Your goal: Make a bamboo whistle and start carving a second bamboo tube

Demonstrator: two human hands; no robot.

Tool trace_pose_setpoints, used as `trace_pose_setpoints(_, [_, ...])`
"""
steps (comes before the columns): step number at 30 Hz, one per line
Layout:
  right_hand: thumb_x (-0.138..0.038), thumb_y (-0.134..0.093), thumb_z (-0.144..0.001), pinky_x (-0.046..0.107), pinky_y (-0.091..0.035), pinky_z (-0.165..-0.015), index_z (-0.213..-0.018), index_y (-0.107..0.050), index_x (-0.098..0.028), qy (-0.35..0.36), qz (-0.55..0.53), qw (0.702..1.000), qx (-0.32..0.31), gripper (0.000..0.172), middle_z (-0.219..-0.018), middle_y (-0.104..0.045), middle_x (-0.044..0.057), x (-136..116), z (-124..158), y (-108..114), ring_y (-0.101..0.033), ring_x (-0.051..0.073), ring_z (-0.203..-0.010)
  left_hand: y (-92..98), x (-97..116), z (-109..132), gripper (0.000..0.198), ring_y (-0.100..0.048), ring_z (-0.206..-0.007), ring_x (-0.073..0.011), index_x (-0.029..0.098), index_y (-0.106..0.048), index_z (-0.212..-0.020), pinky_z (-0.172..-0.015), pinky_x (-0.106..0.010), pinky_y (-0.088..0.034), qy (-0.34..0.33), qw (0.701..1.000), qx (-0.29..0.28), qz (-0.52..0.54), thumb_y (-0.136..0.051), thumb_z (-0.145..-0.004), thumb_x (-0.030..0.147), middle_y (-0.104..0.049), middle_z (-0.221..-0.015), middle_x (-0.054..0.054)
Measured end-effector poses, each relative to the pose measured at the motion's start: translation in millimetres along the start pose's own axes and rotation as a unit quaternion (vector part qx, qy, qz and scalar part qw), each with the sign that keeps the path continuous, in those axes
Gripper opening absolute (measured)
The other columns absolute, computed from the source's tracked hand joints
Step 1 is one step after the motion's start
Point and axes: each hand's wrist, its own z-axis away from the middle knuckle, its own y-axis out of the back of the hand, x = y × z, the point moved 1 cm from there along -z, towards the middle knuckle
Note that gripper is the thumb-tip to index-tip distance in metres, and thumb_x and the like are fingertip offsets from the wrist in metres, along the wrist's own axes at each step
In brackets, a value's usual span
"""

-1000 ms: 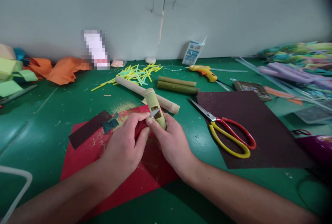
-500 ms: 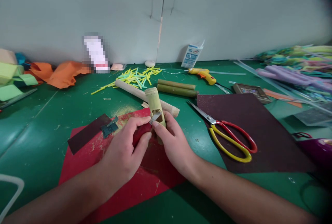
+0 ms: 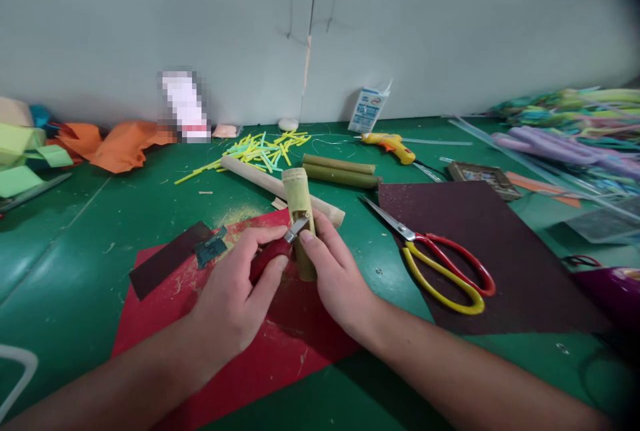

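Observation:
My left hand (image 3: 250,278) is closed around the red handle of a carving knife (image 3: 270,258). Its short blade points up and right, with the tip at an opening cut in the side of a pale bamboo tube (image 3: 297,191). My right hand (image 3: 335,258) grips that tube from the right, thumb near the blade and fingers behind it. The tube stands nearly upright, tilted slightly, over a red sheet (image 3: 240,378) strewn with shavings. A dark sandpaper strip (image 3: 170,261) and a small dark green scrap (image 3: 210,250) lie left of my left hand.
Red-and-yellow-handled scissors (image 3: 445,258) rest partly on a large dark sheet (image 3: 525,264) at right. Behind are a wooden rod (image 3: 250,171), green bamboo pieces (image 3: 340,172), yellow cut strips (image 3: 255,151) and a yellow glue gun (image 3: 393,146). Orange paper (image 3: 125,144) lies at back left.
The knife has drawn slightly down and left, showing more of its metal neck. The bamboo tube stands a little straighter, and its lower end is more exposed.

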Motion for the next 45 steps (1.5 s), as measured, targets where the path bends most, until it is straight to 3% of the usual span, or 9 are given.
trace_pose_setpoints(5, [-0.037, -0.051, -0.090, 0.032, -0.047, -0.087, -0.118, -0.052, -0.026, 0.001, 0.023, 1.000, -0.005, 0.031, -0.101, -0.062, 0.003, 0.8, 0.3, 1.3, -0.056, 0.018, -0.101, 1.0, -0.9, 1.6, 0.030, -0.056, -0.120, -0.0178, 0.031, -0.050, -0.125, -0.104, -0.038, -0.046, -0.004, 1.000, -0.006, -0.009, -0.050, -0.096, 0.025, -0.060, -0.127, -0.001])
trace_pose_setpoints(9, [-0.038, -0.052, -0.088, 0.029, -0.050, -0.065, -0.121, -0.044, -0.025, -0.046, -0.052, 0.997, -0.033, 0.037, -0.083, -0.060, -0.001, -0.1, -1.9, 0.8, -0.059, 0.014, -0.069, 1.0, -1.1, 1.4, 0.029, -0.056, -0.120, -0.0192, 0.029, -0.051, -0.125, -0.103, -0.040, -0.047, -0.008, 1.000, 0.002, -0.004, -0.049, -0.096, 0.025, -0.060, -0.127, -0.003])
trace_pose_setpoints(12, [-0.034, -0.054, -0.086, 0.028, -0.048, -0.054, -0.121, -0.038, -0.024, -0.077, -0.096, 0.991, -0.053, 0.040, -0.067, -0.056, -0.006, -2.1, -3.6, 0.6, -0.056, 0.012, -0.054, 0.7, -1.0, -0.7, 0.029, -0.058, -0.116, -0.0195, 0.028, -0.052, -0.125, -0.102, -0.040, -0.048, -0.005, 1.000, -0.001, -0.001, -0.049, -0.096, 0.026, -0.061, -0.123, -0.003])
trace_pose_setpoints(16, [-0.026, -0.057, -0.081, 0.025, -0.041, -0.047, -0.122, -0.039, -0.023, -0.075, -0.080, 0.993, -0.036, 0.044, -0.068, -0.054, -0.007, -3.8, -4.2, 1.5, -0.052, 0.010, -0.050, 0.3, -1.7, -2.5, 0.028, -0.058, -0.118, -0.0209, 0.027, -0.054, -0.123, -0.102, -0.039, -0.049, 0.011, 1.000, -0.008, 0.010, -0.050, -0.096, 0.029, -0.061, -0.127, -0.004])
trace_pose_setpoints(21, [-0.027, -0.063, -0.077, 0.024, -0.039, -0.049, -0.123, -0.043, -0.024, -0.076, -0.102, 0.992, -0.024, 0.050, -0.077, -0.051, -0.006, -2.6, -3.4, 0.8, -0.048, 0.008, -0.054, 0.4, -4.6, 0.1, 0.028, -0.059, -0.116, -0.0204, 0.029, -0.053, -0.124, -0.103, -0.040, -0.048, 0.030, 0.999, -0.006, 0.032, -0.050, -0.096, 0.032, -0.059, -0.128, -0.003])
trace_pose_setpoints(26, [-0.033, -0.076, -0.070, 0.027, -0.046, -0.060, -0.113, -0.048, -0.022, -0.066, -0.115, 0.991, -0.025, 0.052, -0.085, -0.057, -0.003, -4.2, -3.4, -0.1, -0.053, 0.011, -0.068, 0.0, -6.1, 2.7, 0.028, -0.059, -0.112, -0.0198, 0.032, -0.053, -0.123, -0.103, -0.041, -0.048, 0.045, 0.998, -0.013, 0.047, -0.051, -0.096, 0.033, -0.060, -0.125, -0.002])
trace_pose_setpoints(39, [-0.031, -0.076, -0.069, 0.024, -0.046, -0.056, -0.107, -0.048, -0.023, -0.070, -0.117, 0.990, -0.023, 0.048, -0.078, -0.056, -0.005, -8.9, -1.8, -4.0, -0.051, 0.009, -0.062, -0.6, 1.9, 5.0, 0.027, -0.061, -0.113, -0.0212, 0.030, -0.052, -0.123, -0.097, -0.041, -0.053, 0.012, 0.999, -0.028, 0.040, -0.049, -0.096, 0.028, -0.061, -0.123, -0.005])
trace_pose_setpoints(45, [-0.028, -0.073, -0.071, 0.031, -0.051, -0.075, -0.116, -0.047, -0.026, -0.052, -0.131, 0.989, -0.041, 0.052, -0.092, -0.059, -0.002, -7.6, 1.4, -7.4, -0.057, 0.015, -0.083, -0.2, 0.8, 6.1, 0.028, -0.060, -0.112, -0.0200, 0.032, -0.051, -0.123, -0.099, -0.041, -0.051, 0.008, 0.999, -0.016, 0.027, -0.050, -0.096, 0.026, -0.061, -0.124, -0.004])
